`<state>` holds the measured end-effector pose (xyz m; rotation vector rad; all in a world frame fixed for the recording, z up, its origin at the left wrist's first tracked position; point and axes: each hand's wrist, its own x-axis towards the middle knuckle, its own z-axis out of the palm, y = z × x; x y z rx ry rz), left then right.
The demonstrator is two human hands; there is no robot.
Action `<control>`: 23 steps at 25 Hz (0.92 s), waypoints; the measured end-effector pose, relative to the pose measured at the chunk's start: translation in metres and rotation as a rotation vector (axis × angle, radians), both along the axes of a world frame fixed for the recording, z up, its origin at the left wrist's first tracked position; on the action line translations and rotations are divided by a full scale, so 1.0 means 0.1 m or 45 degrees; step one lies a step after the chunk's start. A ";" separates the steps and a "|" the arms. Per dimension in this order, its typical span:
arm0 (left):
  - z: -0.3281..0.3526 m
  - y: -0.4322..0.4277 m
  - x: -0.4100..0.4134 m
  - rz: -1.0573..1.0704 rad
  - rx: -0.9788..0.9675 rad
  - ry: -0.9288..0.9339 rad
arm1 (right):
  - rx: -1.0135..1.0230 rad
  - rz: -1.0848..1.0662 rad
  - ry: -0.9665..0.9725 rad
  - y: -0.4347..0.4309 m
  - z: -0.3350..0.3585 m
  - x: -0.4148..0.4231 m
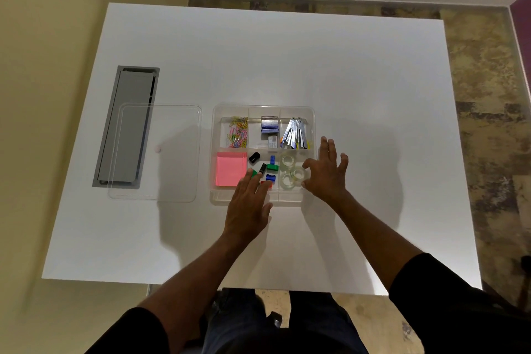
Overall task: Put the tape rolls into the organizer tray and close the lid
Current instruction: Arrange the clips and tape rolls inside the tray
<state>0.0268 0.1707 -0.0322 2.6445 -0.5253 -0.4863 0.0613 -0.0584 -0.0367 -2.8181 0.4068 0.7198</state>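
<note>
White table (359,72) is lying under both hands, spreading well beyond them. Clear lid (156,152) is sitting flat on it well off to the left hand's outer side, off the tray, partly overlapping a grey inset panel (126,126). Clear organizer tray (311,112) is resting just ahead of both hands, lid not yet on. Left hand (248,207) is lying flat, fingers stretched out over the tray's near edge, gripping nothing, fingertips reaching above small blue, green and black bits (268,169). Right hand (327,174) is hovering at the tray's right wall, fingers spread and loose, grasping nothing; thumb is just beside the tape rolls (290,172). Three clear rolls are lying in the near-right compartment, between the two hands. Pink sticky notes (230,168) are sitting just beyond the left hand's outer side. Coloured paper clips (238,131) are farther ahead.
</note>
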 end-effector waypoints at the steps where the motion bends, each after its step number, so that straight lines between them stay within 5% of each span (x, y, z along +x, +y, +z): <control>1: 0.00 0.00 0.00 0.000 0.000 0.002 | -0.008 -0.016 -0.015 0.03 -0.01 -0.01; 12: 0.00 0.01 0.01 0.004 0.005 0.038 | 0.038 -0.053 -0.161 0.18 0.00 -0.18; 18: 0.01 0.02 0.04 0.021 -0.010 0.051 | 0.055 -0.272 -0.496 0.18 0.05 -0.29; 20: 0.01 0.04 0.04 0.033 -0.018 0.056 | 0.193 -0.343 -0.403 0.21 0.07 -0.28; 23: 0.01 0.07 0.06 0.031 -0.012 0.065 | 0.058 -0.186 -0.244 0.23 0.10 -0.23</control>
